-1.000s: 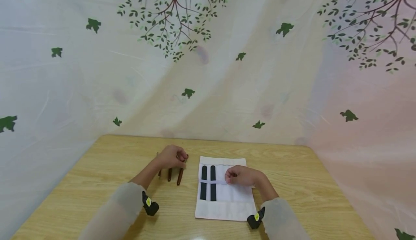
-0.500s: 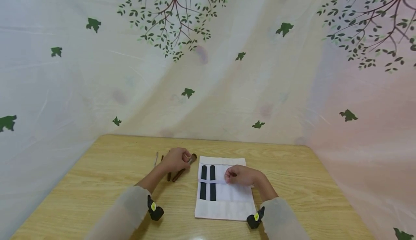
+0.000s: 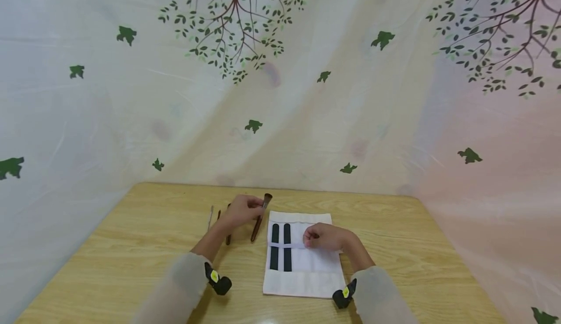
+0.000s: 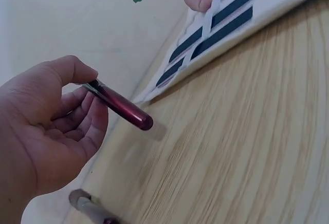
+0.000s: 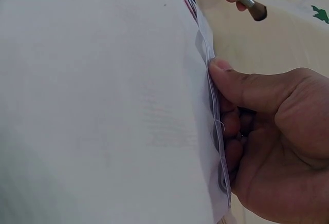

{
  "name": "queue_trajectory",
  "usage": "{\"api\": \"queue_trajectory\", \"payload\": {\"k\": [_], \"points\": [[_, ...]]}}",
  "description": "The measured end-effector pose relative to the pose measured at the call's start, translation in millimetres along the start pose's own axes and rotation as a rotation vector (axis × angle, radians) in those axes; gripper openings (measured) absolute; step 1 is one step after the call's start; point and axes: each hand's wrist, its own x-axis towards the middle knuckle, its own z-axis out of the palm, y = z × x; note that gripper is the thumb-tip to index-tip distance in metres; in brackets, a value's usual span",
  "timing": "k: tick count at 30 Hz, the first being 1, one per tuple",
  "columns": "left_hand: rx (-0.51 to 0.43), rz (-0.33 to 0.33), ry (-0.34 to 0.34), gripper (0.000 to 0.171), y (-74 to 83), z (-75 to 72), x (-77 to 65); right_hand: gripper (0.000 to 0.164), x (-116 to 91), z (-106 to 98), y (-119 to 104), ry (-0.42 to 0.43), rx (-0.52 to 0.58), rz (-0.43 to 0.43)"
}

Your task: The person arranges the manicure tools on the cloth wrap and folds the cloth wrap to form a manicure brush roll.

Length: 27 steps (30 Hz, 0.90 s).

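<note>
My left hand (image 3: pixel 243 211) pinches a makeup brush (image 3: pixel 256 229) near its metal collar, just left of the white cloth roll (image 3: pixel 302 284). Its bristles point up and away, and its glossy dark red handle (image 4: pixel 126 110) slants down toward the table in the left wrist view. My right hand (image 3: pixel 326 236) pinches the white elastic band (image 5: pixel 212 88) across the roll between thumb and curled fingers. Two flat black strips with rounded tops, one of them the left strip (image 3: pixel 274 260), lie side by side under that band.
Left of the roll, another brush (image 4: pixel 87 206) lies on the wooden table (image 3: pixel 394 265), mostly behind my left hand in the head view. A thin metal tool (image 3: pixel 211 217) lies farther left. A leaf-patterned cloth (image 3: pixel 298 143) hangs behind the table.
My left hand has picked up the makeup brush from the table, moving it right toward the roll and turning its bristles upward. The right hand keeps its place on the band.
</note>
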Motion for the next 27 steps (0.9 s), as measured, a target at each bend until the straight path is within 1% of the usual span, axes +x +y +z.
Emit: {"api": "queue_trajectory", "payload": {"k": [5,8,13,15,22,27], "points": [[-0.181,-0.054,0.005,0.026,1.8,13.9,5.9,0.013,0.5,0.6,1.4,-0.002,0.01,-0.002],[-0.267,-0.062,-0.003,0.024,1.3,22.6,9.5,0.013,0.6,0.4,0.8,-0.005,0.008,0.0],[-0.355,-0.04,-0.035,0.03,2.6,38.1,14.7,0.013,0.9,0.2,0.0,-0.006,0.0,0.011],[-0.379,-0.034,-0.038,0.033,4.1,44.8,16.4,0.013,1.0,0.2,-0.3,-0.008,0.002,0.013],[-0.448,-0.083,0.004,0.033,13.5,67.3,22.0,0.012,1.1,0.3,-0.4,-0.012,-0.007,-0.007],[-0.501,-0.1,0.021,0.033,16.8,81.0,25.2,0.013,1.3,0.2,-0.6,-0.011,-0.013,-0.017]]}}
